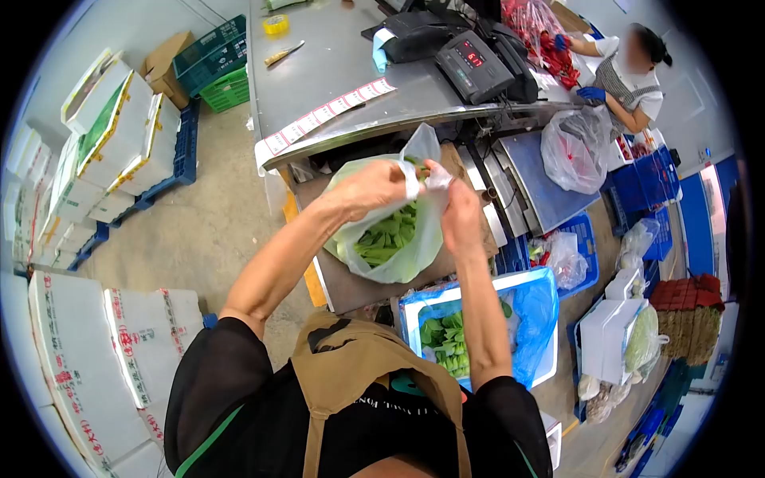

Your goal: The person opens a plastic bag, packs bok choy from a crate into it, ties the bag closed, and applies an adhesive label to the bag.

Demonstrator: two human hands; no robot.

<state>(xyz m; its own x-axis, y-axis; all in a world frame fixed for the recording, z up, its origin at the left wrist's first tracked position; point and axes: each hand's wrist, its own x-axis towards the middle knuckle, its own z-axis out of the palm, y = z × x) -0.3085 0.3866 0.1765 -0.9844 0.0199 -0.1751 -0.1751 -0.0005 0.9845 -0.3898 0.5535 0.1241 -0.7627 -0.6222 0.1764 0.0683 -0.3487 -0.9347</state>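
Note:
A clear plastic bag [414, 259] of leafy greens [386, 237] rests on a brown board [347, 296] in front of me. Its top is gathered between my hands. My left hand [374, 187] is closed on the bag's top from the left, and my right hand [462, 211] pinches the plastic at the right side of the opening. Part of the greens shows below my wrists; the rest is behind the cloudy plastic.
A steel table [319, 80] with a label strip [328, 116], a knife [284, 53], tape [276, 25] and a scale display [474, 64] lies ahead. A foam box [546, 370] of greens sits close right. White boxes [72, 342] stand left. A co-worker [633, 80] stands back right.

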